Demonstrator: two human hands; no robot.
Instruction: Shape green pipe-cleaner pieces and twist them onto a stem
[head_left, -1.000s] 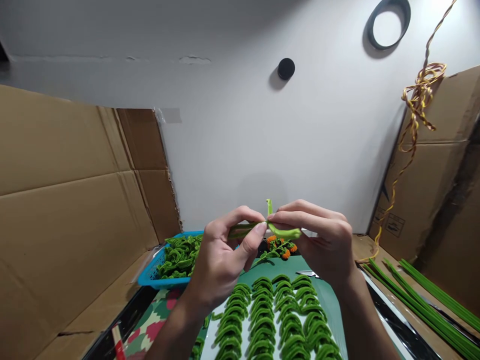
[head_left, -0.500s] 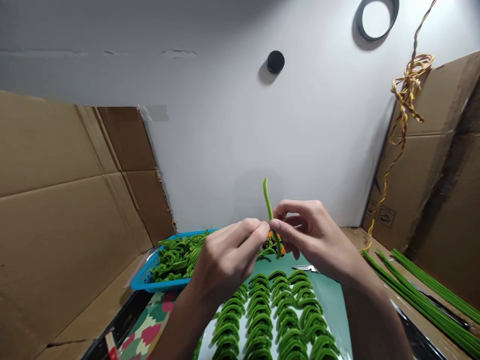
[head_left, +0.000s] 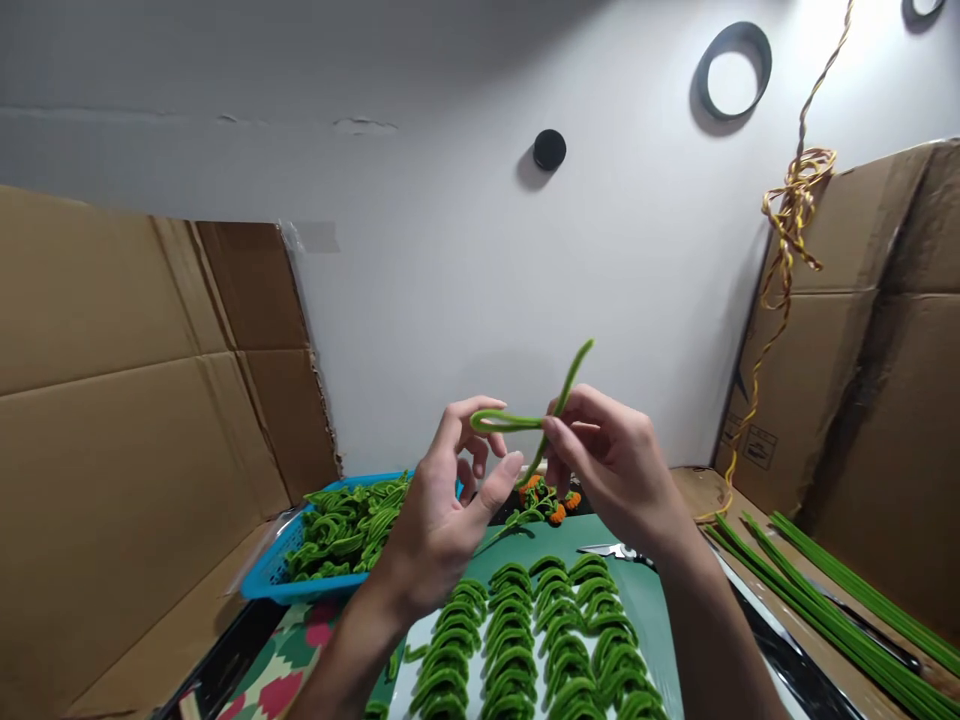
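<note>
Between thumb and fingers, my right hand pinches a green pipe cleaner. A narrow loop of it points left, while its two loose ends stick out above and below the pinch. My left hand is open around the loop's tip, thumb and fingers apart. Below both hands, several rows of curved green pipe-cleaner pieces lie on a white sheet on a green mat. Behind the hands are orange flowers with green stems, partly hidden.
A blue basket heaped with bent green pieces stands at left. Scissors lie on the mat. Long green pipe cleaners lie at right. Cardboard panels flank the workspace; a twisted yellow cord hangs at right.
My left hand has let go of its pinch and opened. The pipe cleaner now shows a loop to the left, with its upper end tilting right. The view has shifted slightly.
</note>
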